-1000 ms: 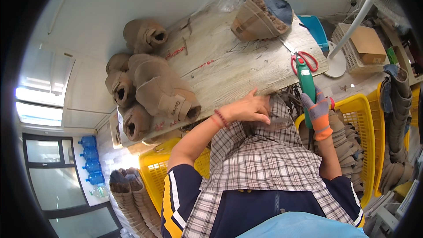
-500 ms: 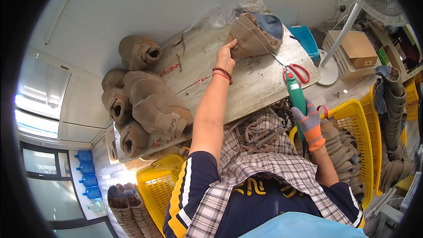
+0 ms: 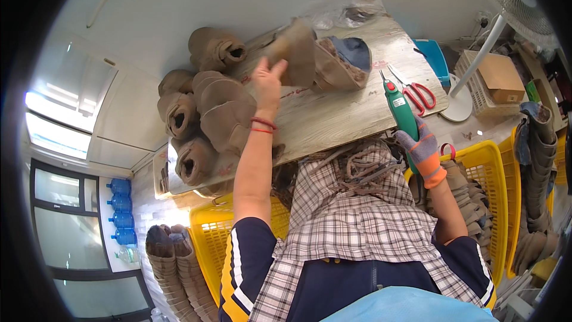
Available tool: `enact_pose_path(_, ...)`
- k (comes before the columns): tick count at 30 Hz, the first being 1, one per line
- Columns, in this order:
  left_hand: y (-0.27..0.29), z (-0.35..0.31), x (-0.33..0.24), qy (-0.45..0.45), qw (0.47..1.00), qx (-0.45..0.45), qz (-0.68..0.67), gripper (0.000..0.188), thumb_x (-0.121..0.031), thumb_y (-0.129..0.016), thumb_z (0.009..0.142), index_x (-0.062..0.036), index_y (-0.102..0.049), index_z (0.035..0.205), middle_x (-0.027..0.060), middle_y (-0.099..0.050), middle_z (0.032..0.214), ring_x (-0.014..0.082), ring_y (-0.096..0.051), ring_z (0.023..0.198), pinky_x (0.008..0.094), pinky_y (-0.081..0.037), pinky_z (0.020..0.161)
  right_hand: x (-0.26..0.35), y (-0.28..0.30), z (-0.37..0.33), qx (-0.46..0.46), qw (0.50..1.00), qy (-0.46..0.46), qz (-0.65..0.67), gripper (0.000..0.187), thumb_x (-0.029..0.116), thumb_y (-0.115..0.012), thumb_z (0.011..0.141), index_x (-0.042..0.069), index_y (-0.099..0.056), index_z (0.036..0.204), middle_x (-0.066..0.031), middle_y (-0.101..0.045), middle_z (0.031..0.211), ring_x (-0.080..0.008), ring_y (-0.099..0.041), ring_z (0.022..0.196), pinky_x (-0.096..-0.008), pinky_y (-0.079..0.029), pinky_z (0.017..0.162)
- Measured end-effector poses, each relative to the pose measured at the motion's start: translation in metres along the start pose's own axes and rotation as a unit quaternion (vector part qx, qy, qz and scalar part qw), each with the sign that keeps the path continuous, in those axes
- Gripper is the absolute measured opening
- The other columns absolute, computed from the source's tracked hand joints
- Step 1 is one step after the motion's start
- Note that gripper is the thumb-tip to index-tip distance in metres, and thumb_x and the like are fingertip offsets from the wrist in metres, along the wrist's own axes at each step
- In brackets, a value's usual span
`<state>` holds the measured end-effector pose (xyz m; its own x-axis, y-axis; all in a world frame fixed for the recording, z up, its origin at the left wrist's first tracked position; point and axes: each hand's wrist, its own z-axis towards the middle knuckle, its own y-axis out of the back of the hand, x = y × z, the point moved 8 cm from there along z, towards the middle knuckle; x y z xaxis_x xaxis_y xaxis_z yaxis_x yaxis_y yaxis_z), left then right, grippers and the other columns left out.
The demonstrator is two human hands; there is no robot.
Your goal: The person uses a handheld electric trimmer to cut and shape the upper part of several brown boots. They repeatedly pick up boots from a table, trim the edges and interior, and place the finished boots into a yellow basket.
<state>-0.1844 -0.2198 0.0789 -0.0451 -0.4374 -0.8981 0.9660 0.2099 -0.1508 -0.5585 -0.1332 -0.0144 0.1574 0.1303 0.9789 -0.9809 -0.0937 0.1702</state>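
Note:
My bare left hand (image 3: 268, 86), with red bead and cord bracelets on the wrist, is over the wooden table at the edge of a brown shoe upper (image 3: 296, 53). That upper is smeared by motion and appears pinched in the fingers, which partly hide behind it. Beside it on the table lies another brown upper (image 3: 342, 65) with a blue and furry inside. My right hand (image 3: 422, 155), in a grey and orange glove, is closed round a green handheld tool (image 3: 400, 107) with a red button and a thin metal tip. Red-handled scissors (image 3: 420, 95) lie just beyond the tool.
Several brown uppers (image 3: 223, 107) are nested at the table's (image 3: 333, 113) left. Laces (image 3: 369, 167) lie over my plaid apron. Yellow baskets (image 3: 494, 185) stand either side of me, the right one full of uppers. A blue bin (image 3: 432, 59) and a white fan (image 3: 500, 24) are beyond.
My left hand has moved left, and one brown upper has come away from the other. My right hand keeps its hold on the green tool. The whole view has shifted slightly.

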Motion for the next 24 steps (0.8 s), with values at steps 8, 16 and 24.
enact_pose_path(8,0.107,-0.023,-0.067,0.129,0.913,-0.160,-0.353,0.032,-0.009,-0.054,0.093,0.0030,-0.052,0.122,0.0146,-0.056,0.127,0.0289,-0.053,0.118,0.0468,-0.040,0.104,0.018,-0.014,-0.006,0.032,0.999,0.018,-0.002,0.053,0.023,-0.077,0.078,-0.002,-0.054,0.119,-0.0099,-0.066,0.097,-0.0134,-0.062,0.085,-0.0284,-0.050,0.074)
enact_pose_path(16,0.096,-0.091,-0.073,0.292,0.801,-0.043,-0.520,0.031,-0.012,-0.043,0.098,0.0069,-0.045,0.124,0.0229,-0.052,0.127,0.0331,-0.051,0.120,0.0465,-0.043,0.103,0.109,-0.031,-0.033,0.016,0.925,0.258,-0.279,0.053,0.037,-0.081,0.067,0.007,-0.062,0.107,-0.0143,-0.066,0.076,-0.0316,-0.064,0.066,-0.0377,-0.051,0.059)
enact_pose_path(24,0.078,-0.127,-0.040,0.338,0.748,-0.041,-0.569,0.034,-0.013,-0.045,0.098,0.0083,-0.045,0.124,0.0244,-0.051,0.128,0.0339,-0.050,0.120,0.0449,-0.042,0.103,0.108,-0.034,-0.055,0.019,0.868,0.356,-0.346,0.052,0.035,-0.081,0.066,0.006,-0.061,0.104,-0.0120,-0.064,0.073,-0.0312,-0.061,0.062,-0.0386,-0.049,0.055)
